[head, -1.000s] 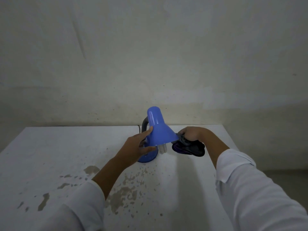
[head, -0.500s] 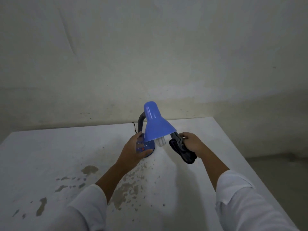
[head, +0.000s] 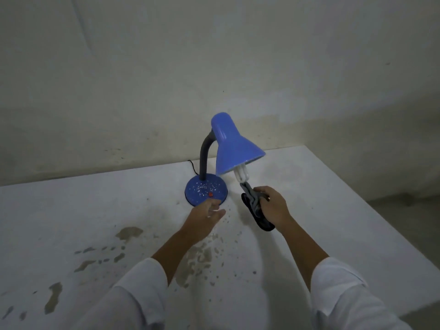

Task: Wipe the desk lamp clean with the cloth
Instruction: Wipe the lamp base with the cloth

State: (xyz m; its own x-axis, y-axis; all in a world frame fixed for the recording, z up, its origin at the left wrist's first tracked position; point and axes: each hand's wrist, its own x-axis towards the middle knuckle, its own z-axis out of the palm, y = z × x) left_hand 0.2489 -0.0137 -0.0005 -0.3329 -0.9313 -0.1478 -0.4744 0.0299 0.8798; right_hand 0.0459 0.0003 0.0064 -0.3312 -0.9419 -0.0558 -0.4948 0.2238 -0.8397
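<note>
A blue desk lamp [head: 234, 148] stands upright near the back of the white table [head: 71, 210]. It has a grey bent neck, a white bulb below the shade and a round speckled base [head: 204, 189] with a red button. My left hand [head: 204, 217] hovers just in front of the base, fingers apart, holding nothing. My right hand [head: 273, 208] grips a dark cloth [head: 256, 210] to the right of the base. The cloth's upper end reaches up close to the bulb.
The table top has brown patches of chipped paint at the front left and centre. A black cord [head: 192, 166] runs from the lamp base over the table's back edge. A plain wall stands behind. The table's right edge drops to the floor [head: 404, 201].
My left hand has let go of the lamp and pulled back from the base. My right hand with the cloth has dropped from the shade's rim to below the bulb.
</note>
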